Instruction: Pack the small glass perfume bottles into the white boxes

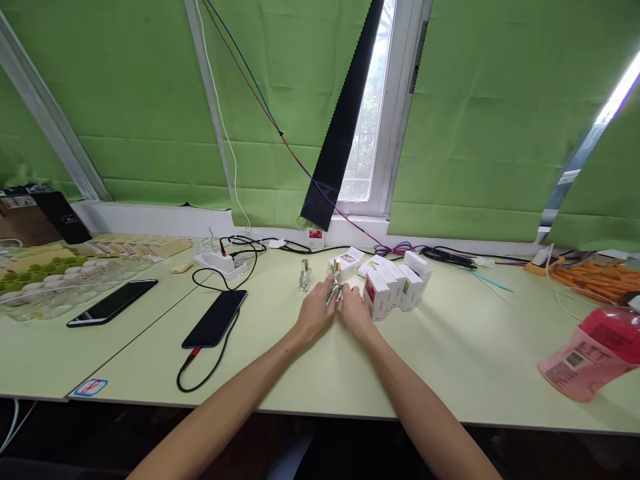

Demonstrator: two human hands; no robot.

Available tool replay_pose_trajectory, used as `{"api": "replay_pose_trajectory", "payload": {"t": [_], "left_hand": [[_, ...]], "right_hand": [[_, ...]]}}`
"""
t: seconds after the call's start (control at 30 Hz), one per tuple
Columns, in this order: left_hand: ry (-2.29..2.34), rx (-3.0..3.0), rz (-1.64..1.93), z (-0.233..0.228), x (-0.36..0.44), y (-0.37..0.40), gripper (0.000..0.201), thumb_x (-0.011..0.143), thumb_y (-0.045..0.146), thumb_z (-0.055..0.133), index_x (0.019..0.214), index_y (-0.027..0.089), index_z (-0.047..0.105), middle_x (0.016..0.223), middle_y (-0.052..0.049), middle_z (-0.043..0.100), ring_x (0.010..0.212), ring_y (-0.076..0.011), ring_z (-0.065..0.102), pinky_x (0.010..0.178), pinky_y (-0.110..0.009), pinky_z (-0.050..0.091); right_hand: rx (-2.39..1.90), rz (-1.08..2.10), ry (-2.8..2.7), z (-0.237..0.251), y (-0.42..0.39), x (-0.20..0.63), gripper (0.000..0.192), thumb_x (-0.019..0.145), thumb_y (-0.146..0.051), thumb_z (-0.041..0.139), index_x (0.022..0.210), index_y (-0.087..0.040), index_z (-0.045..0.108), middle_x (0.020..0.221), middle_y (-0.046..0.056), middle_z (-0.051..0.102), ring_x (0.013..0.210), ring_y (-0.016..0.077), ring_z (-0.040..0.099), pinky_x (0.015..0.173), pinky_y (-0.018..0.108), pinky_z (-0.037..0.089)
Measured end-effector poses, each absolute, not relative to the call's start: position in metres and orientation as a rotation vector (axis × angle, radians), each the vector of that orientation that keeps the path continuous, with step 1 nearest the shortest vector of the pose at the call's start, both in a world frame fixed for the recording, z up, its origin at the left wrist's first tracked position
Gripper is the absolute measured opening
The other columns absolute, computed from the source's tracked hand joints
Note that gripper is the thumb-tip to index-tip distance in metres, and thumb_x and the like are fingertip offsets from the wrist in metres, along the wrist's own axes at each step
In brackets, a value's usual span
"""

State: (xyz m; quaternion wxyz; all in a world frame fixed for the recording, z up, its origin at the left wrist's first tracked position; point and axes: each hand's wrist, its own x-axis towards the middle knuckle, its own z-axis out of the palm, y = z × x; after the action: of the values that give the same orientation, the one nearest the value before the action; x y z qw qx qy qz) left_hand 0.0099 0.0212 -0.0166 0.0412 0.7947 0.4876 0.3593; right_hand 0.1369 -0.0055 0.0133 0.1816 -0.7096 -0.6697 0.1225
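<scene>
Glass is glinting between the two hands, where a small clear bottle [333, 289] with a gold-coloured top is occupying the middle of the worktop [300, 380]. Fingers of the left hand [318, 305] are gripping it from one side, and those of the right hand [354, 309] are closing on it from the other, partly hiding its lower body; whether its base is touching the worktop, I cannot tell. Just to its left, a second bottle [305, 277] is standing upright. White boxes [379, 296] are clustering right beside the right hand, while a flat box [349, 259] is lying behind the held bottle. Farther left, a dark phone [215, 320] is lying with a cable [189, 391] plugged in. Green blinds [500, 120] are hanging behind, and a pink bottle [583, 357] is sitting at far right.
</scene>
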Motion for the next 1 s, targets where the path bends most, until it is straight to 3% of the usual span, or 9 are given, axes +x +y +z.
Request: {"api": "replay_pose_trajectory", "payload": {"t": [1.0], "left_hand": [[1.506, 2.411, 1.082, -0.0108, 0.0082, 0.0188, 0.05, 0.095, 0.026, 0.054, 0.145, 0.02, 0.048, 0.118, -0.011, 0.072, 0.102, -0.0268, 0.069, 0.083, -0.036, 0.054]], "right_hand": [[-1.852, 0.268, -1.805, 0.0143, -0.0057, 0.136, 0.032, 0.097, -0.012, 0.047, 0.127, -0.018, 0.058, 0.12, 0.011, 0.063, 0.104, 0.0217, 0.068, 0.079, 0.028, 0.045]]}}
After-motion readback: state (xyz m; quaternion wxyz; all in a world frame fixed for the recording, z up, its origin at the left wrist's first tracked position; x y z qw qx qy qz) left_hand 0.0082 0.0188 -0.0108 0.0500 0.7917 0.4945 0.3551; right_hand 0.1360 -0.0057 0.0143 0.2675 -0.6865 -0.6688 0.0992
